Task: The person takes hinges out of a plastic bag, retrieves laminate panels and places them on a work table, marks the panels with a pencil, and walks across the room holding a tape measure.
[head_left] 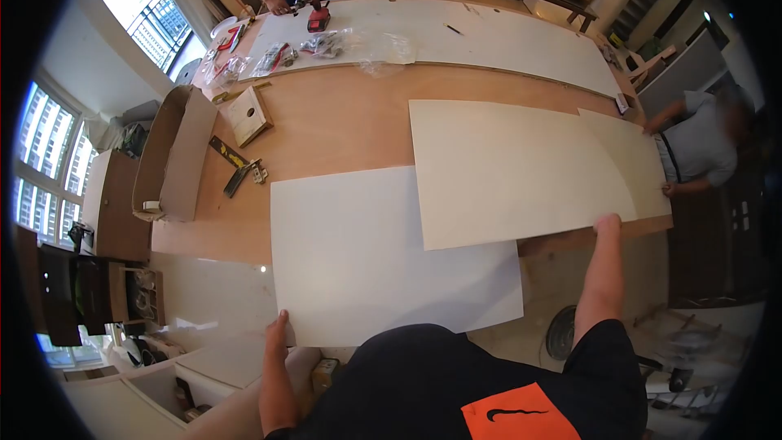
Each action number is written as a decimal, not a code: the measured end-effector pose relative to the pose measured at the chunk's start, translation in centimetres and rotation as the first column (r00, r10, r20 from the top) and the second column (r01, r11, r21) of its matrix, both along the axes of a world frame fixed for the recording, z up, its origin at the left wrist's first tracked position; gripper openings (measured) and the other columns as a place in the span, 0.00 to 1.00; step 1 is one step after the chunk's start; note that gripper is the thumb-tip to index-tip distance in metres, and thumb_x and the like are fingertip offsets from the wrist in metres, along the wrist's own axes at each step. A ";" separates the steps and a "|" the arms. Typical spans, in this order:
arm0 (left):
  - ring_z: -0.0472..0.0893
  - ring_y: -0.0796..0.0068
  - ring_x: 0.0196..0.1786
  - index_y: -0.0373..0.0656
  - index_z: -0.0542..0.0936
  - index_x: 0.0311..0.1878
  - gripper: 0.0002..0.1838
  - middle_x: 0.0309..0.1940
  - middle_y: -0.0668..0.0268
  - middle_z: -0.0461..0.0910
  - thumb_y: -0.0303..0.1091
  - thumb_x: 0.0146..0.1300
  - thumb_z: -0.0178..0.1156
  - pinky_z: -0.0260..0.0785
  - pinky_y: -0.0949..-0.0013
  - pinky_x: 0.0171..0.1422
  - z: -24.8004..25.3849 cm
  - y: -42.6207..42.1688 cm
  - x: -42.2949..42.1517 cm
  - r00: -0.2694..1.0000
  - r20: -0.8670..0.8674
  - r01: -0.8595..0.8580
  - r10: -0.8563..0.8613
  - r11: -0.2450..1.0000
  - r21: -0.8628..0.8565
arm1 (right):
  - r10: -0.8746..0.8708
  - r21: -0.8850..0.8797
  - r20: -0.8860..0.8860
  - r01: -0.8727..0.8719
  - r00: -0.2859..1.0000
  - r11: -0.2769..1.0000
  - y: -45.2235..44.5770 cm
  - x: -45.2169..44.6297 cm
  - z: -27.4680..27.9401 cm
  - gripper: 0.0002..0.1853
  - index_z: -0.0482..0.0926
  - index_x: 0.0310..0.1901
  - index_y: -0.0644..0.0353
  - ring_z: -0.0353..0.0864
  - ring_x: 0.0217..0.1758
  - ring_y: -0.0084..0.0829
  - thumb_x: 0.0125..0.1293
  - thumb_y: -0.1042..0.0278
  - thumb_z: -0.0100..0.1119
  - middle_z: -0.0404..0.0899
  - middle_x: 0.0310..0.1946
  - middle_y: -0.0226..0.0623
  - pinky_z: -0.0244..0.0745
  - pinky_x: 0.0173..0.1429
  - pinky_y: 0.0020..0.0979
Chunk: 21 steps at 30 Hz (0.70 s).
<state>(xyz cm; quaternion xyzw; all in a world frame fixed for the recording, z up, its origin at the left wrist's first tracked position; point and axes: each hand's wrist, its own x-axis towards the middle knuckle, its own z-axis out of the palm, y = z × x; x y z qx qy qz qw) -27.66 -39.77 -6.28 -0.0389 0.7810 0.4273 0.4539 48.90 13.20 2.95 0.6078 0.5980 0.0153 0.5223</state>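
In the lower left of the frame, the left hand point(279, 331) has its fingers closed on the near-left corner of the white panel point(358, 261), which juts past the counter's point(326, 130) near edge. At center right, the right hand point(607, 226) has its fingers drawn in at the cream panel's point(521, 171) near edge; their tips seem to be tucked underneath, though the view hides them. A co-worker point(702, 143) has both hands at that panel's far right end.

The cream panel overlaps the white one, so dragging it sideways could scuff the white face. If the two people pulled unevenly, it could swing or knock a corner. If the left grip slipped, the overhanging white panel could tip floorward.
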 end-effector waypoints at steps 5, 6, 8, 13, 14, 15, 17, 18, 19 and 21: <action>0.81 0.55 0.51 0.27 0.76 0.59 0.35 0.53 0.48 0.80 0.56 0.67 0.63 0.75 0.53 0.55 0.2 0.2 -0.3 0.999 0.052 0.010 -0.008 1.000 -0.029 | 0.023 0.196 -0.234 0.024 0.972 0.980 -1.7 0.8 -12.5 0.23 0.78 0.62 0.50 0.76 0.67 0.34 0.74 0.54 0.40 0.76 0.67 0.29 0.70 0.70 0.36; 0.81 0.54 0.52 0.27 0.76 0.60 0.35 0.54 0.48 0.79 0.55 0.67 0.63 0.74 0.53 0.57 0.7 0.6 -0.1 0.999 0.043 -0.001 0.003 0.998 -0.067 | 0.057 0.187 -0.273 -0.005 0.960 0.982 -1.4 -0.4 -14.5 0.21 0.80 0.57 0.51 0.78 0.63 0.33 0.74 0.53 0.42 0.79 0.61 0.32 0.73 0.66 0.37; 0.80 0.53 0.54 0.28 0.75 0.62 0.35 0.56 0.49 0.78 0.54 0.68 0.63 0.73 0.54 0.59 1.7 1.6 0.2 1.000 0.022 -0.011 0.014 0.991 -0.134 | -0.274 0.198 -0.666 0.518 0.694 0.832 -2.7 -4.0 -15.9 0.17 0.81 0.48 0.52 0.80 0.52 0.33 0.74 0.52 0.46 0.81 0.49 0.35 0.76 0.58 0.39; 0.79 0.55 0.54 0.27 0.75 0.61 0.35 0.57 0.50 0.78 0.53 0.68 0.62 0.71 0.56 0.62 0.2 3.6 -0.5 0.998 -0.057 0.014 -0.016 0.999 -0.035 | -0.074 -0.150 -0.985 0.987 -0.153 -0.049 -8.5 -8.7 -21.3 0.19 0.76 0.46 0.66 0.82 0.43 0.48 0.68 0.54 0.54 0.81 0.39 0.52 0.77 0.51 0.48; 0.79 0.55 0.54 0.27 0.75 0.61 0.34 0.56 0.51 0.79 0.53 0.68 0.62 0.71 0.57 0.62 0.5 4.1 -0.5 0.997 -0.071 0.018 -0.019 1.000 -0.019 | -0.044 -0.001 -0.999 1.000 -0.001 0.014 -11.2 -10.2 -20.0 0.21 0.76 0.46 0.68 0.81 0.45 0.51 0.67 0.53 0.55 0.80 0.40 0.54 0.76 0.54 0.50; 0.80 0.56 0.53 0.27 0.76 0.59 0.34 0.54 0.51 0.79 0.53 0.68 0.63 0.71 0.57 0.61 0.5 4.8 -0.7 0.996 -0.075 0.050 -0.049 0.999 0.020 | -0.002 0.150 -0.989 0.986 0.150 0.071 -14.0 -13.3 -17.5 0.23 0.76 0.45 0.70 0.81 0.47 0.55 0.67 0.52 0.56 0.80 0.42 0.56 0.75 0.56 0.53; 0.80 0.59 0.51 0.26 0.78 0.56 0.33 0.51 0.52 0.81 0.53 0.68 0.63 0.72 0.57 0.59 0.1 6.0 -1.4 0.990 -0.088 0.116 -0.107 0.988 0.106 | -0.072 0.330 -0.934 0.923 0.350 0.195 -18.5 -18.3 -12.4 0.26 0.76 0.45 0.72 0.80 0.50 0.57 0.67 0.49 0.58 0.79 0.44 0.61 0.75 0.58 0.52; 0.80 0.60 0.50 0.26 0.79 0.55 0.32 0.49 0.53 0.81 0.53 0.68 0.63 0.72 0.57 0.58 -0.2 6.5 -1.8 0.989 -0.093 0.127 -0.116 0.984 0.123 | -0.154 0.340 -0.914 0.916 0.375 0.215 -20.5 -19.5 -13.1 0.28 0.76 0.46 0.70 0.80 0.52 0.56 0.67 0.46 0.57 0.79 0.46 0.62 0.75 0.58 0.51; 0.80 0.61 0.48 0.26 0.79 0.54 0.32 0.47 0.53 0.82 0.53 0.68 0.63 0.73 0.57 0.56 -0.5 6.9 -2.2 0.987 -0.096 0.140 -0.128 0.980 0.139 | -0.238 0.346 -0.886 0.909 0.399 0.233 -22.1 -20.3 -13.3 0.30 0.76 0.47 0.69 0.80 0.53 0.55 0.68 0.42 0.56 0.78 0.48 0.63 0.75 0.59 0.50; 0.80 0.63 0.46 0.25 0.80 0.52 0.32 0.45 0.54 0.82 0.54 0.67 0.63 0.73 0.59 0.53 -1.0 8.0 -2.8 0.985 -0.078 0.163 -0.153 0.975 0.149 | -0.180 0.287 -0.902 0.857 0.392 0.428 -23.5 -20.0 -12.9 0.34 0.78 0.45 0.70 0.81 0.52 0.55 0.68 0.36 0.53 0.80 0.46 0.64 0.75 0.58 0.50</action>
